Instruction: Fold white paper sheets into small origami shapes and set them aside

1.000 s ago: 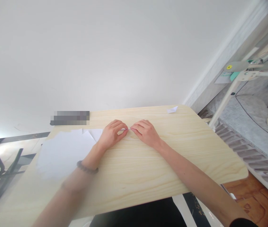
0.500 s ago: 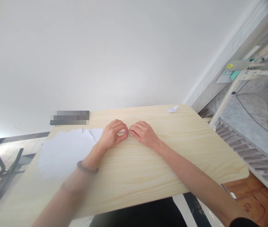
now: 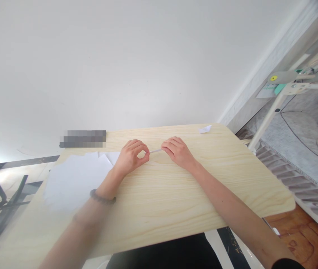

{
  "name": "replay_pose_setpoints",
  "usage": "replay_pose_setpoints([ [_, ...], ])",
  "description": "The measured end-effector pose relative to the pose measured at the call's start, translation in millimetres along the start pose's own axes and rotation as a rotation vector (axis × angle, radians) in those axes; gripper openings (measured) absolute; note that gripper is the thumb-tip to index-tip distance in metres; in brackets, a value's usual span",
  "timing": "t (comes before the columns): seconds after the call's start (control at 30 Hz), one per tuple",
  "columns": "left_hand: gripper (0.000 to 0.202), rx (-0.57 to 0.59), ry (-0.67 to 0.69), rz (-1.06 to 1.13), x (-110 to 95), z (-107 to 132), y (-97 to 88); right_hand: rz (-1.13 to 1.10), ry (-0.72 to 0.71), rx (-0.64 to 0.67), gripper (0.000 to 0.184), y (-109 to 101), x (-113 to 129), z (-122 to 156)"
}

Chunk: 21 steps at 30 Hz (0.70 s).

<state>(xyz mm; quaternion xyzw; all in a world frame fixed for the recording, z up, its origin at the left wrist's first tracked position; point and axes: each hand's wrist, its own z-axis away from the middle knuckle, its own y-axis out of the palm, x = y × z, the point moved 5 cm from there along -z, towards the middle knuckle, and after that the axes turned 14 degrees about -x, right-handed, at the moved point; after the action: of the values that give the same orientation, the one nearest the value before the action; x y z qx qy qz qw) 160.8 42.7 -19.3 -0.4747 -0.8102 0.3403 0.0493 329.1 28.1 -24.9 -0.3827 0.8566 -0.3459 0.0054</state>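
Observation:
A thin white strip of folded paper point(image 3: 156, 151) stretches between my two hands, just above the middle of the table. My left hand point(image 3: 133, 157) pinches one end between thumb and forefinger, with the fingers curled into a ring. At the other end, my right hand point(image 3: 178, 152) grips the strip with thumb and fingers pressed together. Both ends are hidden under the fingertips. Loose sheets of white paper point(image 3: 77, 179) lie fanned out beside my left forearm, partly covered by that hand.
A small folded white paper piece point(image 3: 205, 129) rests near the table's point(image 3: 204, 194) back right corner. At the back left is a dark pixelated object point(image 3: 82, 139). The wall point(image 3: 147, 74) rises behind the table. A white metal frame point(image 3: 271, 112) stands to the right.
My hands have drawn apart, the right one moving right and slightly away from me, the left one a little left. More of the white strip now shows between them.

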Motion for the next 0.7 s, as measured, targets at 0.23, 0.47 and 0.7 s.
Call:
replay_pose_setpoints([
  [0.23,0.007,-0.029,-0.019,-0.055,5.2,0.7,-2.8,-0.016,0.023,-0.015,0.017,-0.6,-0.8,-0.1],
  [0.47,0.011,-0.023,-0.012,-0.096,6.5,-0.1,-2.8,-0.016,0.036,-0.017,0.016,-0.2,-2.3,0.3],
  [0.7,0.01,0.014,0.011,-0.054,-2.4,0.5,0.3,-0.022,0.003,0.007,0.018,8.4,11.0,2.0],
])
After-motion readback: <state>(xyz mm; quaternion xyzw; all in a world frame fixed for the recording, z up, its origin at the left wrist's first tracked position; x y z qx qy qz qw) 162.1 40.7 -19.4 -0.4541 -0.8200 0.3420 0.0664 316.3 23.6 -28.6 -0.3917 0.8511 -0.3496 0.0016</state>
